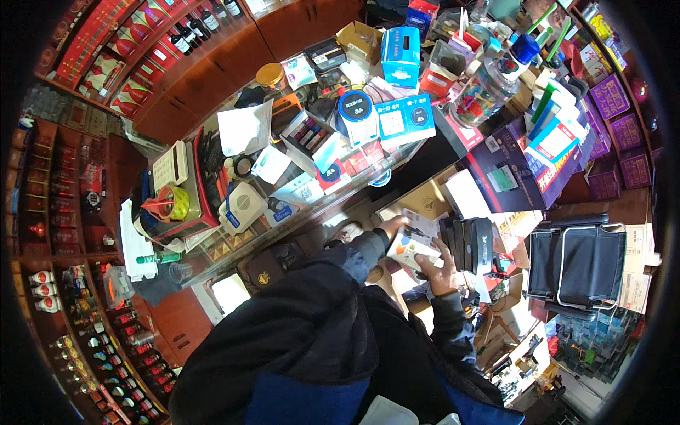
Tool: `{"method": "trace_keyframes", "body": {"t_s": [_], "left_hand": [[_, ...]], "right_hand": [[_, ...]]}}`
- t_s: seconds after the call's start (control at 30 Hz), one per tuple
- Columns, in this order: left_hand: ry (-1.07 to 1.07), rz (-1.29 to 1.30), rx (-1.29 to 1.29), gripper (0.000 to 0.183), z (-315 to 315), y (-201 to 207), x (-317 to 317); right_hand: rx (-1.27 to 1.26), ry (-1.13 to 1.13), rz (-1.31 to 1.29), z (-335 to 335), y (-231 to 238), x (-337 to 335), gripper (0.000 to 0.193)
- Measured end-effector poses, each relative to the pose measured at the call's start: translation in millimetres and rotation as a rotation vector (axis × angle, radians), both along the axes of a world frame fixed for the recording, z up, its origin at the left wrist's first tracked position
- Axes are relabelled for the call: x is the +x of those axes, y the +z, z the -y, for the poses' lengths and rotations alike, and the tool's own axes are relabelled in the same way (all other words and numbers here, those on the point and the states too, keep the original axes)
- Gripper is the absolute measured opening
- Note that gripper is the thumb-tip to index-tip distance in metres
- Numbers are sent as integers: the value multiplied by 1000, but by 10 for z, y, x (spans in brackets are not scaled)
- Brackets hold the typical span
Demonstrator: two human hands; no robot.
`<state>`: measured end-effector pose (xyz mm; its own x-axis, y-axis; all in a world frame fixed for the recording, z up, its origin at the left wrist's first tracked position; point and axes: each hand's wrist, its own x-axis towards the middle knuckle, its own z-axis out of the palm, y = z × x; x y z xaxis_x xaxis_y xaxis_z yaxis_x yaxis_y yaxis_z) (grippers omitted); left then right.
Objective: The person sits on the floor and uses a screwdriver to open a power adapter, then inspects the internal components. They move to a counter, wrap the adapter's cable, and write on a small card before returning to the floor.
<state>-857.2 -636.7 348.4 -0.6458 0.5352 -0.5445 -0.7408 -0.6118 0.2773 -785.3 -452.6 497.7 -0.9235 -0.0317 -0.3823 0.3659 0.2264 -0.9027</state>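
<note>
There is one white box [409, 249] with coloured patches, two hands, and one black chair [591, 265] off to the right. The left hand [394, 227] reaches forward to the box's far-left edge; its fingers are too blurred to tell how closed. The right hand [440, 273] bends part-open around the near-right side, thumb on the box, which sits between both hands.

Near the centre there are one left hand [394, 227], one right hand [443, 274] and one colour-patched white box [411, 245]; at right, one black chair [589, 265] and at least three purple boxes [610, 97]; at upper right, one large clear jar [484, 97]; at upper centre, one slotted blue carton [399, 60]; at upper left, at least five dark bottles [200, 30]; at far left, three red-and-white jars [45, 290]
</note>
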Motion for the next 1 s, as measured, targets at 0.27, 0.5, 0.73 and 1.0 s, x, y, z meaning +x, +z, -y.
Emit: {"method": "trace_keyframes", "body": {"t_s": [0.27,0.5,0.73,1.0], "left_hand": [[-659,-706,-1035,110,-273,72,-286],[-591,-814,-896,91,-234,29,-352],[-512,-885,-905,83,-486,-206,-307],[-560,-811,-869,92,-710,-370,-335]], "right_hand": [[-191,-424,389,-254,-733,-214,70],[476,-118,283,-346,-428,-440,76],[598,101,-356,523,1048,-1881,30],[462,1048,-665,2620,974,-4188,25]]}}
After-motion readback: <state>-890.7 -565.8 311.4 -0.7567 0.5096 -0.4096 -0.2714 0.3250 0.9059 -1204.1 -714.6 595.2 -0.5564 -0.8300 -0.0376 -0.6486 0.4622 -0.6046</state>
